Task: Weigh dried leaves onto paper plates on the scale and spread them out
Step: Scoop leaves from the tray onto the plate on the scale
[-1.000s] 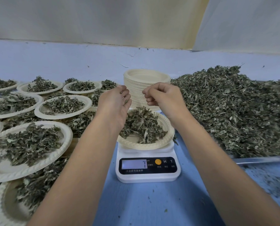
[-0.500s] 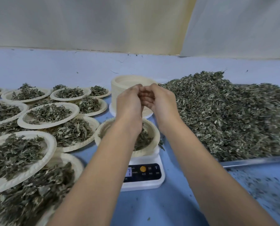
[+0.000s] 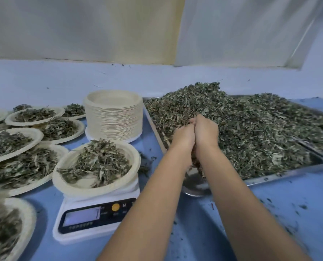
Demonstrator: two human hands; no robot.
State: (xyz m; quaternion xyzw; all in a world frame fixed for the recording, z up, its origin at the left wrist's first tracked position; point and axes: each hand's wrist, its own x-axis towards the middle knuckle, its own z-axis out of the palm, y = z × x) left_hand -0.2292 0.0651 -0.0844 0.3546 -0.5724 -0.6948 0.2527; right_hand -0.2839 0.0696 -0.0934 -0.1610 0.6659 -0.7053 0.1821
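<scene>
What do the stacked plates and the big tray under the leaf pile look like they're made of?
Stack of plates: likely moulded paper pulp, matte cream, with thin ribbed rims. Tray: seemingly stainless steel or aluminium; its bare rim is grey and shiny, with reflections.

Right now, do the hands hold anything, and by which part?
A clump of dried leaves, squeezed at its two sides between the cupped left hand and right hand, above the metal tray.

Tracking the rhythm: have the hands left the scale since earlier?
Yes. Left hand and right hand moved rightward, from over the scale to the leaf pile.
</scene>
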